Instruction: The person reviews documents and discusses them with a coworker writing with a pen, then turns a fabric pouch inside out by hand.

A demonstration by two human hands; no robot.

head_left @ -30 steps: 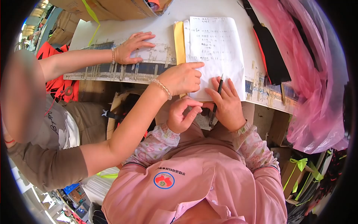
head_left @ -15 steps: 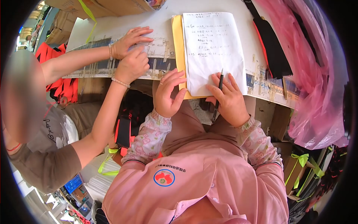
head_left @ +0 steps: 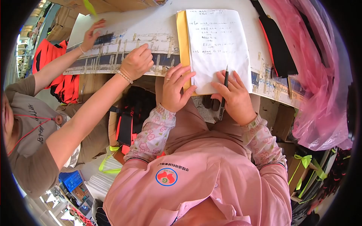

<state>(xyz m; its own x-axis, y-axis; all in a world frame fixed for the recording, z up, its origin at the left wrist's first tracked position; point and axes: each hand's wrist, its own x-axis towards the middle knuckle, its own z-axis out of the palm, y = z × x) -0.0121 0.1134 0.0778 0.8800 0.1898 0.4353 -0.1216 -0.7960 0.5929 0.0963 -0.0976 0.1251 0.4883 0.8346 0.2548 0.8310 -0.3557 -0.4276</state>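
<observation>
White sheets with handwritten lines (head_left: 218, 41) lie over a yellow pad (head_left: 183, 37) near the table's front edge. My left hand (head_left: 176, 86) touches the lower left corner of the sheets, fingers apart and thumb raised, with nothing in it. On the lower right of the paper rests my right hand (head_left: 235, 96), with a black pen (head_left: 225, 90) between thumb and fingers. The pen's tip points away from me, and its rear end hangs past the table edge.
A co-worker (head_left: 34, 132) is at the left, one fist (head_left: 137, 62) over the table (head_left: 162, 22) and the other hand (head_left: 90, 35) farther back. A black and red strap (head_left: 277, 49) and pink plastic (head_left: 320, 105) lie at the right. Cardboard (head_left: 109, 4) stands at the back left.
The co-worker's pointing hand has left the paper and moved left; their other hand has shifted back and left. My left hand has gone from below the paper to its lower left corner and opened.
</observation>
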